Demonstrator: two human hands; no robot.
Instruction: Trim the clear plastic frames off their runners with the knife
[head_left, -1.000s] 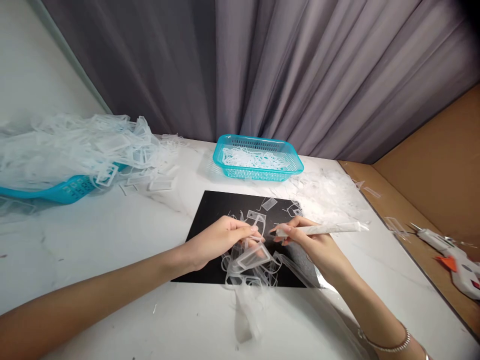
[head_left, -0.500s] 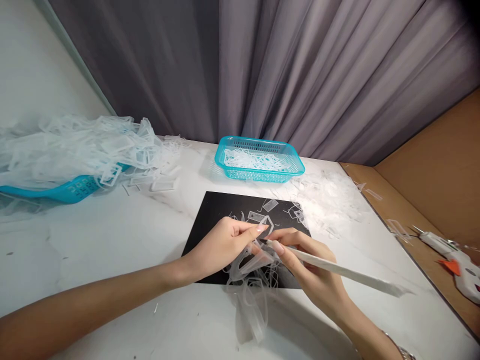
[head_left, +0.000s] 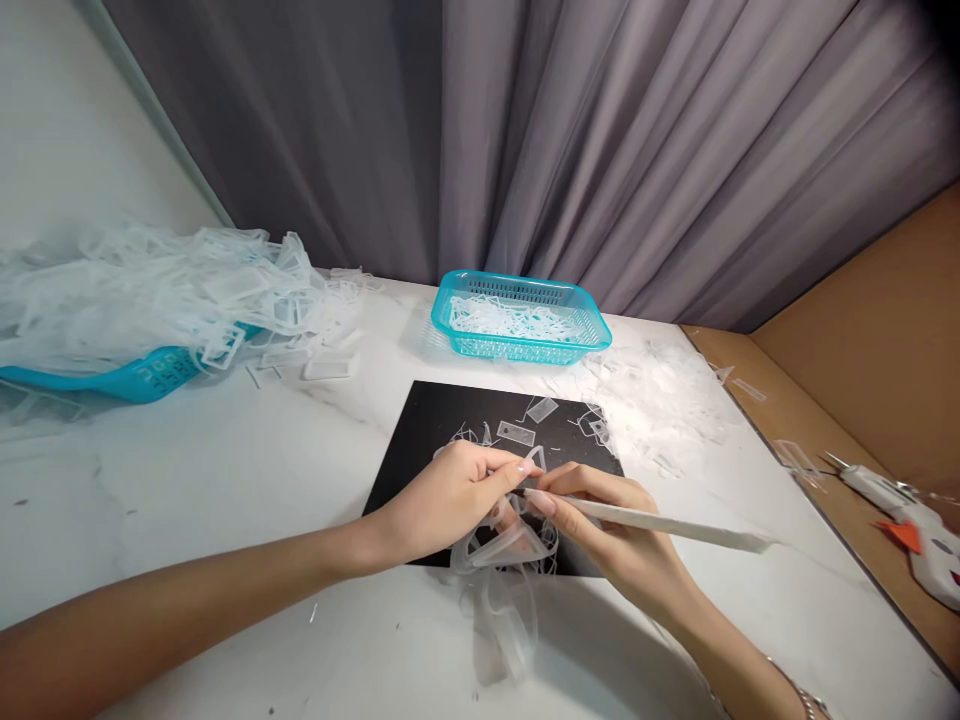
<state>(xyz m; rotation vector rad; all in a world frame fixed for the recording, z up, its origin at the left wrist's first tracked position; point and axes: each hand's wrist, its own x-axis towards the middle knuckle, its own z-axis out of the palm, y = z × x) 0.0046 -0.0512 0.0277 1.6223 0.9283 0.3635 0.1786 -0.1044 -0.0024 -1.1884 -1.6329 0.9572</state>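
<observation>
Bright glare whitens the right-hand scrap pile (head_left: 652, 395), while the upper right corner falls black.

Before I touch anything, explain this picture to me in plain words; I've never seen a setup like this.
There is no robot here, just a person's two bare hands. The picture comes from one camera worn on the head, looking forward and down.

The left hand pinches a translucent plastic piece. The right hand holds a slim white-wrapped tool, its tip close to the left fingers; whether it touches the plastic is hard to tell.

Beneath them, a black mat lies on a white marbled tabletop. Beyond it stands a turquoise basket holding thin white strips. Translucent plastic is heaped on the left and right. At far right lies what looks like a white glue gun.
</observation>
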